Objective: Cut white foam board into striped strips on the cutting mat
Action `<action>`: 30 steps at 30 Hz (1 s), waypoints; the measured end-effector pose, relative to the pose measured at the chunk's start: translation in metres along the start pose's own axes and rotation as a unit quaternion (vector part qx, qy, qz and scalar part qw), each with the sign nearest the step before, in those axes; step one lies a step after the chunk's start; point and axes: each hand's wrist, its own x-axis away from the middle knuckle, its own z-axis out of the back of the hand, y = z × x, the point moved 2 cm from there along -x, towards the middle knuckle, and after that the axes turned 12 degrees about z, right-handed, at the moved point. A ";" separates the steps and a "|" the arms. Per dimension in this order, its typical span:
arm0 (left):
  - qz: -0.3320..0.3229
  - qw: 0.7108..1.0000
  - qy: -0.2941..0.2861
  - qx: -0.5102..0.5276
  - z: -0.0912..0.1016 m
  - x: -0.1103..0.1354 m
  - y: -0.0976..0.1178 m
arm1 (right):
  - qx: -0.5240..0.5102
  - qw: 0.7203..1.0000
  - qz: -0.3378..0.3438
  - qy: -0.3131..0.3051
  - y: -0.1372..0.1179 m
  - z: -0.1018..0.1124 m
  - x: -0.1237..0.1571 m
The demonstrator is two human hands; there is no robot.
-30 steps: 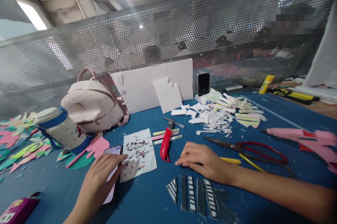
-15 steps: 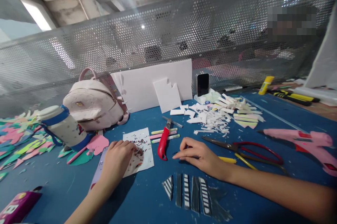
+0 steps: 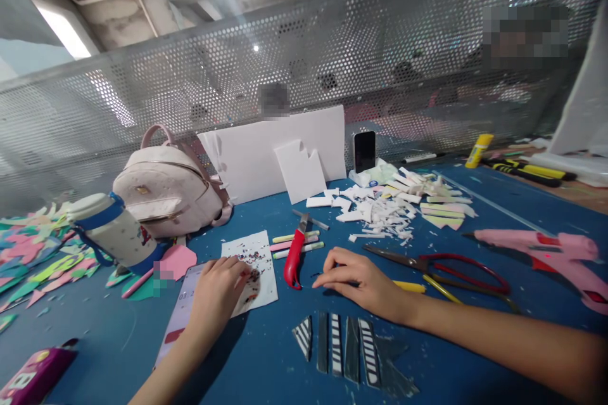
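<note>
My left hand (image 3: 220, 286) is closed, fingers curled together, at the left edge of a white paper sheet (image 3: 266, 278) scattered with tiny coloured bits (image 3: 254, 275). Its fingertips point down at the bits, and whatever they pinch is too small to name. Below that wrist lies a phone (image 3: 179, 310) with a lit screen. My right hand (image 3: 357, 279) rests on the table with fingertips drawn together, close to a few dark specks; anything between them is hidden. Left of it lies a red-handled cutter (image 3: 295, 259). Black and white striped strips (image 3: 336, 345) lie in front.
Scissors (image 3: 468, 272) and a pink glue gun (image 3: 563, 256) lie at right. Behind are white scraps (image 3: 384, 212), an upright phone (image 3: 365, 151) and white boards (image 3: 256, 161). A backpack (image 3: 166, 186), bottle (image 3: 114, 227) and coloured foam scraps (image 3: 38, 259) occupy the left.
My left hand has shifted slightly right, and more of the phone's screen beside it shows. My right hand stays in place.
</note>
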 end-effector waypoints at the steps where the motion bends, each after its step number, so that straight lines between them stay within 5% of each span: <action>1: -0.002 1.000 0.000 -0.001 0.001 0.000 0.002 | 0.001 1.000 0.000 0.000 0.000 0.000 0.000; 7: -0.009 1.000 -0.010 0.003 0.004 -0.004 0.005 | 0.008 1.000 -0.003 -0.002 0.000 0.000 0.001; 16: -0.002 0.998 -0.019 0.067 0.000 -0.009 -0.025 | 0.011 1.000 -0.005 -0.002 0.002 -0.001 0.002; 30: -0.007 0.998 -0.011 0.056 0.001 -0.001 -0.002 | 0.012 1.000 -0.015 -0.011 0.003 0.000 0.003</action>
